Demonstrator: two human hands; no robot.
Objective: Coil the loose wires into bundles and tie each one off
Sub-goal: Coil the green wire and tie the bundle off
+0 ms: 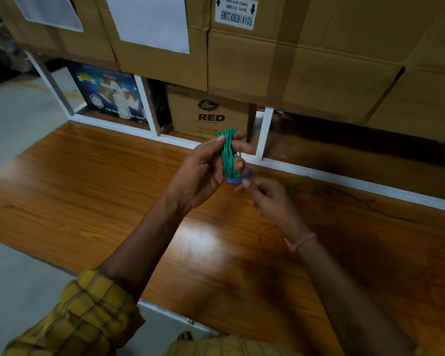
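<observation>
My left hand (203, 170) grips a coiled bundle of green wire (228, 152), held upright above the wooden table, thumb on one side and fingers curled round the other. A blue wire (238, 179) loops at the bundle's lower end. My right hand (265, 195) pinches that blue wire just below the bundle. A loose thin green wire (302, 187) lies on the table to the right of my right hand. A thin red wire (263, 233) curves on the table under my right wrist.
The wooden table (113, 191) runs across the view with its near edge at lower left. Behind it stands a white shelf frame (265, 134) holding cardboard boxes (211, 114), with large taped cartons (319, 55) stacked above. Grey floor lies at the left.
</observation>
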